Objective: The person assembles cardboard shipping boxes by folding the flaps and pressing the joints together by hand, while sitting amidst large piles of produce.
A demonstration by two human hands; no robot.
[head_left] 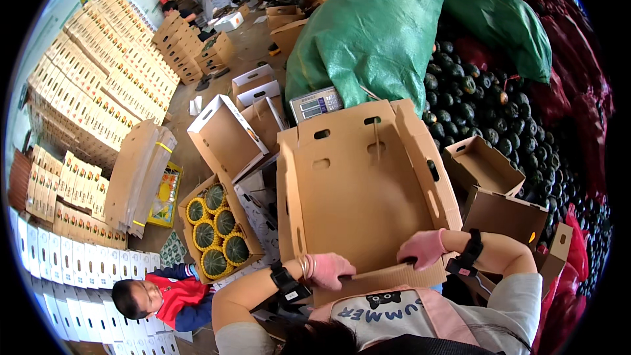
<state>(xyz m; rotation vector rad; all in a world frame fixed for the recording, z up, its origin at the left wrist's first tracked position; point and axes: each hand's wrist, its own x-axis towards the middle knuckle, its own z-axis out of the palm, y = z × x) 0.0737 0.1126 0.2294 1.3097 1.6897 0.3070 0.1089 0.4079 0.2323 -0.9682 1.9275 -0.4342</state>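
In front of me lies a large brown cardboard box, its inside bare and hand holes cut in its walls. My left hand, in a pink glove, is closed over the box's near wall, left of its middle. Farther right on that same wall, my right hand, also gloved in pink, grips the edge near the corner; its fingertips are partly hidden. Left of the box, a smaller carton holds several dark green squashes in yellow foam nets.
A green sack and a digital scale stand beyond the box. Loose squashes are heaped at right, beside small open boxes. Open cartons and stacked boxes are at left. A child is close at lower left.
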